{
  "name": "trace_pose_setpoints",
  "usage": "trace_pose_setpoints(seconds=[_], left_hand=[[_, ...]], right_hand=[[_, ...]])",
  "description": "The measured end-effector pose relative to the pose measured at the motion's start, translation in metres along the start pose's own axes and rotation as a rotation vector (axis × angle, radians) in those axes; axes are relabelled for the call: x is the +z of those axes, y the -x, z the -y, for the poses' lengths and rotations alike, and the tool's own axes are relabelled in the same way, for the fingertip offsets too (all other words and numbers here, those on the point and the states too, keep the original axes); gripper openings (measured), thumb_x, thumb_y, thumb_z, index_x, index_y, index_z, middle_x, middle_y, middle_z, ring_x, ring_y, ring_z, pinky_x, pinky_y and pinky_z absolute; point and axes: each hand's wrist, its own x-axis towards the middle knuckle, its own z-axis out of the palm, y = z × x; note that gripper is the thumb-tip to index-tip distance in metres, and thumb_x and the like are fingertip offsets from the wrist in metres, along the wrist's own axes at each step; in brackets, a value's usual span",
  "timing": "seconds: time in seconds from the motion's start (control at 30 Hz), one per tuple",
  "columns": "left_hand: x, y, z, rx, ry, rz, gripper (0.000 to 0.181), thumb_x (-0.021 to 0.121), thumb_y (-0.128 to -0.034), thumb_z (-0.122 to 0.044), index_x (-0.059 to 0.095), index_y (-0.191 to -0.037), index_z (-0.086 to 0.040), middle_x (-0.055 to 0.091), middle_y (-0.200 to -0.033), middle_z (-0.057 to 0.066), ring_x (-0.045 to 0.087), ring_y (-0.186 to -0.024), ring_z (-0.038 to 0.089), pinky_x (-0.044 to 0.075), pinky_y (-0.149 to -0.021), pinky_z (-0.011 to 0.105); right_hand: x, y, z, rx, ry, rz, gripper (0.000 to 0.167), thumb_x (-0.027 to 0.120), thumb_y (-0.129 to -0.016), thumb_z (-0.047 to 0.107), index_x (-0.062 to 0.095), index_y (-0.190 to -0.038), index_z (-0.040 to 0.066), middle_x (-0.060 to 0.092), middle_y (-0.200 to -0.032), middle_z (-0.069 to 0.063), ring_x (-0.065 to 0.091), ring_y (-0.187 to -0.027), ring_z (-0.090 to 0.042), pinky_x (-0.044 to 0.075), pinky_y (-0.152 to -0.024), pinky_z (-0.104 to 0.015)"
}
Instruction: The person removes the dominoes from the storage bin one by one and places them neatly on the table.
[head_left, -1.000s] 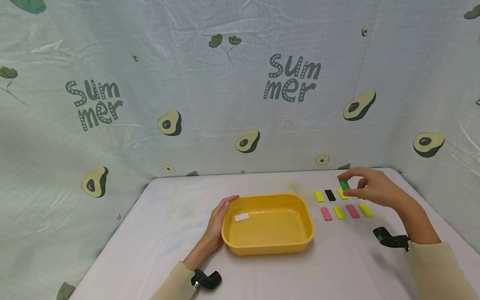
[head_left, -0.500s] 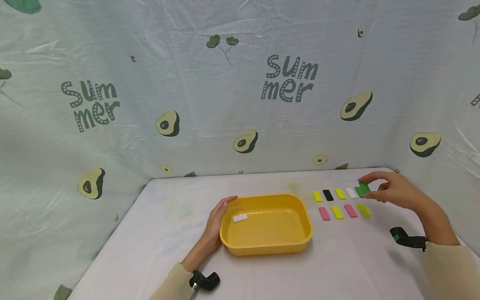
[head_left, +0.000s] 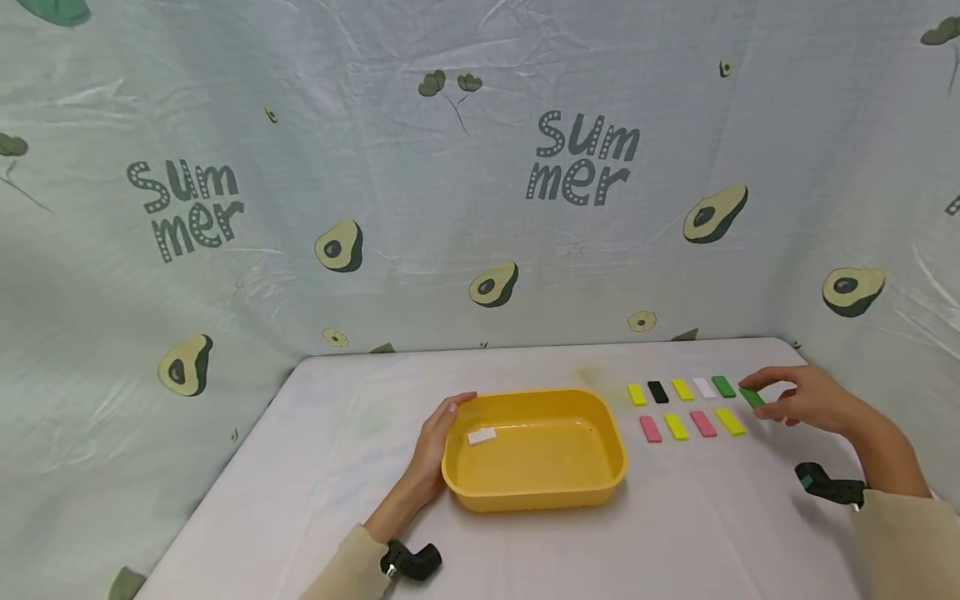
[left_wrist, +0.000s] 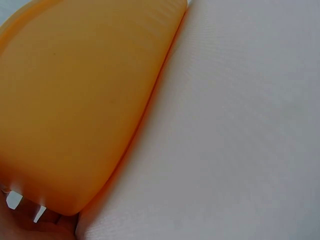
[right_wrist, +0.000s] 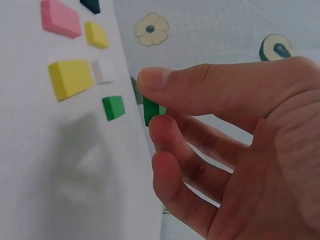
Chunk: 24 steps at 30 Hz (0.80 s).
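Note:
In the head view, my right hand [head_left: 806, 398] pinches a green block [head_left: 752, 397] between thumb and fingertips, at the right end of the back row. The right wrist view shows this green block [right_wrist: 154, 111] mostly covered by the thumb and fingers. Just left of it lies another green block [head_left: 723, 386], then a white block [head_left: 705, 387]. My left hand [head_left: 431, 450] holds the left side of a yellow plastic basin [head_left: 532, 497], its fingers curved against the rim. One white block [head_left: 482, 436] lies inside the basin.
The back row also has a yellow block [head_left: 682, 389], a black block [head_left: 657, 392] and another yellow block [head_left: 637, 394]. In front are pink blocks [head_left: 702, 423] alternating with yellow ones [head_left: 729, 422]. A printed curtain [head_left: 420, 183] rises behind the white table [head_left: 337, 467].
My right hand has moved right and down with one green block, past the other green block, which now lies in the back row uncovered. My left hand and the basin stay put.

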Motion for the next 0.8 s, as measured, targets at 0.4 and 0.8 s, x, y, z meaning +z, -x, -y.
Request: trace_pose_setpoints(seconds=[0.4,0.8], left_hand=[[0.000,0.001,-0.001,0.010,0.002,0.007,0.052,0.030,-0.1134,-0.040,0.049,-0.151,-0.009,0.051,-0.155,0.014,0.054,-0.137,0.029,0.052,-0.109,0.029],[0.001,0.002,-0.002,0.006,-0.001,0.009,0.051,0.029,-0.1136,-0.039,0.049,-0.151,-0.010,0.051,-0.154,0.013,0.055,-0.135,0.027,0.053,-0.106,0.026]], right_hand=[[0.013,-0.003,-0.015,0.045,0.018,0.023,0.053,0.075,-0.089,0.016,0.059,-0.132,-0.011,0.056,-0.131,-0.037,0.058,-0.089,-0.023,0.054,-0.066,-0.029],[0.022,-0.005,-0.022,0.044,0.038,-0.003,0.054,0.078,-0.086,0.016,0.060,-0.129,-0.012,0.060,-0.121,-0.033,0.054,-0.087,-0.023,0.051,-0.064,-0.027]])
